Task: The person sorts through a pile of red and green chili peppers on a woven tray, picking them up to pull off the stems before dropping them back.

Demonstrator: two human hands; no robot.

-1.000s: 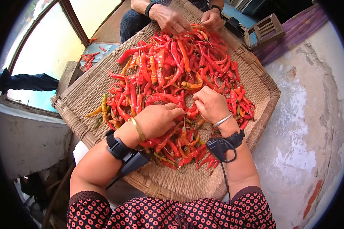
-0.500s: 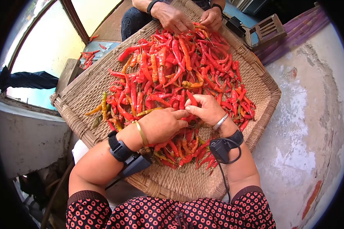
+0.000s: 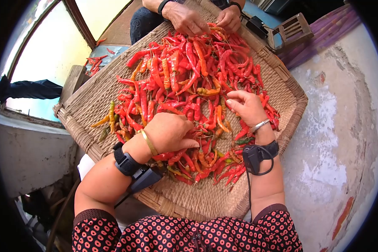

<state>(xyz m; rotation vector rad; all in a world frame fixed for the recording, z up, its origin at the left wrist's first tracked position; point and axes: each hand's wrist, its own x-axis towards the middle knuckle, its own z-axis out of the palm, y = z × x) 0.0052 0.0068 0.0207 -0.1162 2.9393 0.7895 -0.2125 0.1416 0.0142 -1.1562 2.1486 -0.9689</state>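
Note:
Red chili peppers lie in a heap on a woven tray, with some orange and green ones among them. My left hand hovers over the near left part of the heap, its thumb apart from the bent fingers. The back of the hand hides those fingertips, and no pepper shows in it. My right hand is at the heap's right side, fingers half bent close to the peppers and thumb apart. Nothing is visible in that grasp.
Across the tray, another person's hands work at the far edge of the heap. A few red peppers lie on a blue surface beyond the tray's left. A wooden crate stands at the back right, near a worn wall.
My hands have moved apart: the right one went right and slightly up, the left one a little left. The red chili pepper pinched in my right hand is gone from it.

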